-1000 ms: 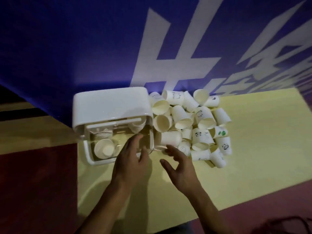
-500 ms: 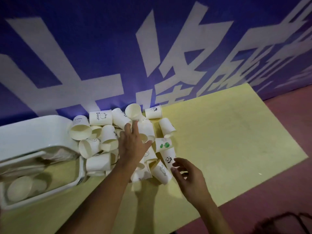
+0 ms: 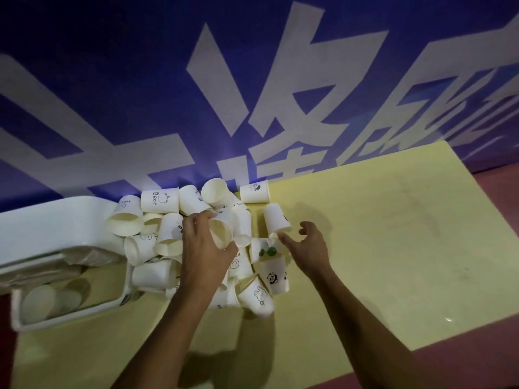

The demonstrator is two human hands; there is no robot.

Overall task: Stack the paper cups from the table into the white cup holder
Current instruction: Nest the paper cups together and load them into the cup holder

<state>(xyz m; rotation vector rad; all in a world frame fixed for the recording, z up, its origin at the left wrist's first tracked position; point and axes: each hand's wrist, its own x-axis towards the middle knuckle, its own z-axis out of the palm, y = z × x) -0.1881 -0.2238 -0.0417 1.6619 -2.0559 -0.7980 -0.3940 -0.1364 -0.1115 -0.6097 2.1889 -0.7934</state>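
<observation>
Left hand [image 3: 205, 256]: bare; the knuckles and the tendons show on its back, a little blurred.
Left forearm [image 3: 168, 332]: bare along all its length, from the wrist just behind the hand to the lower edge of the picture.
Right hand [image 3: 309, 248]: bare; slim fingers, the nails too small to tell.
Right forearm [image 3: 365, 318]: bare and slim, from the wrist behind the hand to the lower edge.

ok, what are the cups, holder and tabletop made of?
Cups: paper by the look, matte white, thin walls, printed cartoons.
Holder: likely plastic, smooth white, rounded moulded corners, slight sheen.
Tabletop: pale yellow, matte, faint scuffs; laminate or painted board, cannot tell.
</observation>
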